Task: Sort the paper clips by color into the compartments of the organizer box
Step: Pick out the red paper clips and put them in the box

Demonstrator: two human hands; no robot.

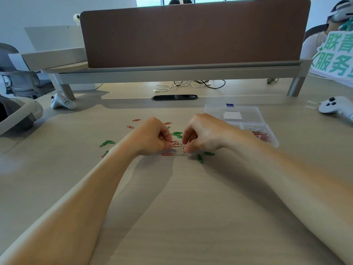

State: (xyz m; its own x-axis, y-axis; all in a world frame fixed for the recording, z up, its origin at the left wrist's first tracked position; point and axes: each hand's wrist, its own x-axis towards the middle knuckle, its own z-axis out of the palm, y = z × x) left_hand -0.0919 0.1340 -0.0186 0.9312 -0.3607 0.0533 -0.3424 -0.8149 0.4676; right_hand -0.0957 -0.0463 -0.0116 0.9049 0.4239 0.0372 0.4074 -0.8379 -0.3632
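Red and green paper clips lie scattered on the desk around both hands. My left hand point(152, 136) pinches a small bunch of red clips point(176, 144) just above the desk. My right hand point(202, 134) pinches one red clip point(185, 149) at the desk surface. Another red clip point(167, 154) lies below the left hand. Green clips point(200, 158) lie under the right wrist, and more green clips point(107, 143) lie to the left. The clear organizer box point(232, 111) stands open at the right, with red clips point(260, 135) and pale clips in its near compartments.
A white controller point(63, 102) lies at the back left and another controller point(336, 107) at the far right. A brown desk divider point(191, 33) with cables point(191, 85) under it closes off the back. A person with a headset sits beyond, at the far right.
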